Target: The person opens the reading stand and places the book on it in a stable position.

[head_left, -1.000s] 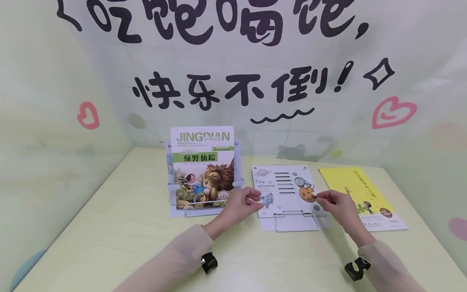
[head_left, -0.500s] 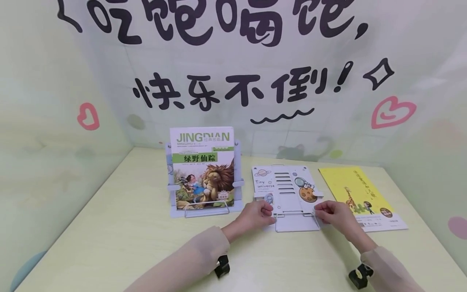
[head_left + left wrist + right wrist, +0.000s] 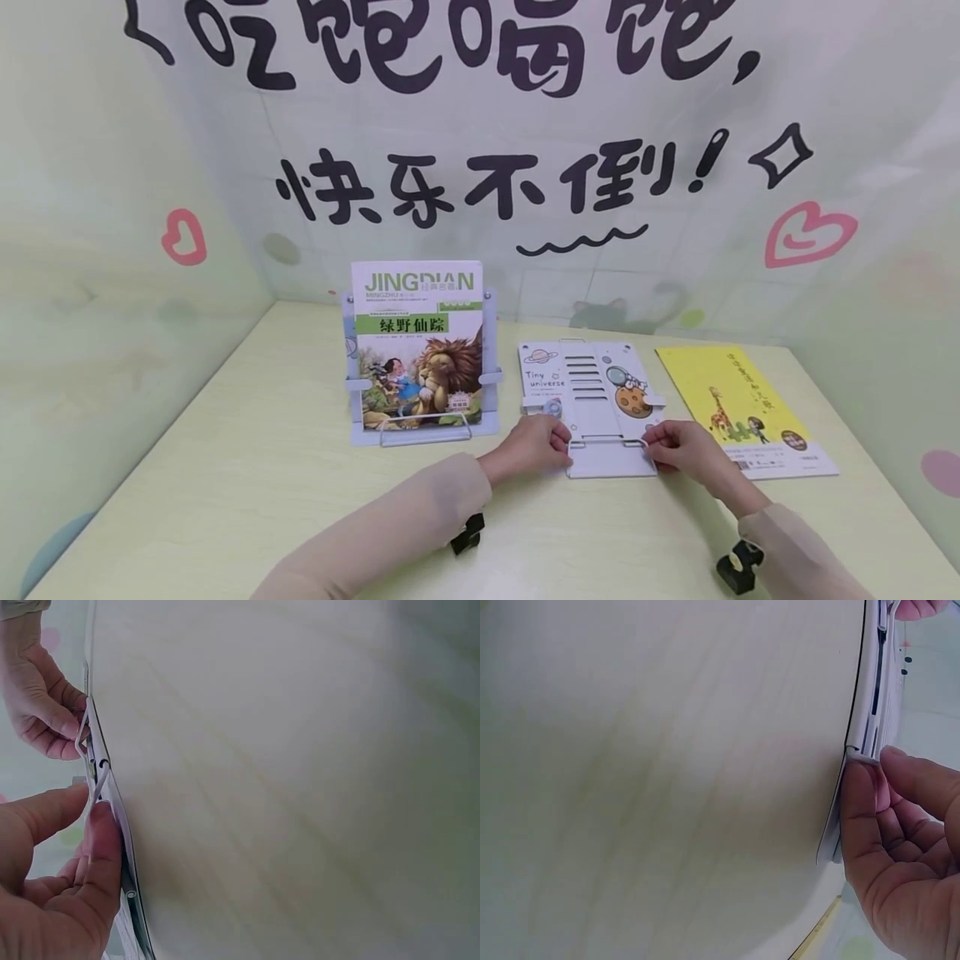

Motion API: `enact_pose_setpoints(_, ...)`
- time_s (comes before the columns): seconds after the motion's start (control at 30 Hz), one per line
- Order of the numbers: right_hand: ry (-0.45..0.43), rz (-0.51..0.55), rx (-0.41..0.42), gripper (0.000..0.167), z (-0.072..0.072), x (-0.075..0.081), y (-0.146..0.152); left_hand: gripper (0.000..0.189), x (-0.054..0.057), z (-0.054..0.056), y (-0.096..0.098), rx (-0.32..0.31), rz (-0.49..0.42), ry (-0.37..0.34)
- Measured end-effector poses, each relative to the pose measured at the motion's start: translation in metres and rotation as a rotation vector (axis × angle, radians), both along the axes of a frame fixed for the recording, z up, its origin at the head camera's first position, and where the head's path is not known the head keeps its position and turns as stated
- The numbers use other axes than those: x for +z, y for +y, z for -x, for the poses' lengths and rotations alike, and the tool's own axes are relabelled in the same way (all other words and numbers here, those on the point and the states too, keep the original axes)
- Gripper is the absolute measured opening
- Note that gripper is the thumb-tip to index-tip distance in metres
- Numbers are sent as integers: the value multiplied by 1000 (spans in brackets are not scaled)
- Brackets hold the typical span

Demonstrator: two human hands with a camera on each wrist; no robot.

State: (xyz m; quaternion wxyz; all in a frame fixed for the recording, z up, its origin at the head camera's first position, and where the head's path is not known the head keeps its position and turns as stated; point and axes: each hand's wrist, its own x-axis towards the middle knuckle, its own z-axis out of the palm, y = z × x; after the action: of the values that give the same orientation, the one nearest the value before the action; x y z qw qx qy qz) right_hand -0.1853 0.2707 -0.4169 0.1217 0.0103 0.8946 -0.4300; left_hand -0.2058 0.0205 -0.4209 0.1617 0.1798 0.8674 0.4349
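A white book stand [image 3: 588, 421] printed "Tiny universe" lies low on the table, with slots down its middle and a small tab out at each side. Its wire holder [image 3: 611, 477] lies along the front edge. At the front left corner my left hand [image 3: 534, 448] pinches the wire between thumb and fingers; the left wrist view shows the wire [image 3: 100, 782] in that grip. My right hand [image 3: 688, 454] pinches the wire's other side. Close up in the right wrist view, the wire's bent end [image 3: 864, 757] sits between thumb and forefinger. My fingers partly cover the stand's lower corners.
To the left, a storybook [image 3: 420, 358] with a lion cover leans upright on a similar stand [image 3: 489, 333]. A yellow book [image 3: 742, 400] lies flat at the right. A printed backdrop [image 3: 480, 275] rises behind the pale table [image 3: 262, 467].
Both hands have come down from the stand's sides to its front wire, the left also moving right. Small tabs now stick out at the sides. The books have stayed put.
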Motion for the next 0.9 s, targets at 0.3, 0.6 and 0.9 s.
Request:
enact_pose_setpoints(0.3,6,-2,16,15,1,-1,0,21,-1,0,2,0,47,42)
enact_pose_setpoints(0.6,-2,35,40,15,0,-4,1,21,0,1,4,5,74,24)
enact_pose_setpoints(0.9,52,52,111,17,-4,-3,5,23,3,-2,7,-19,80,56)
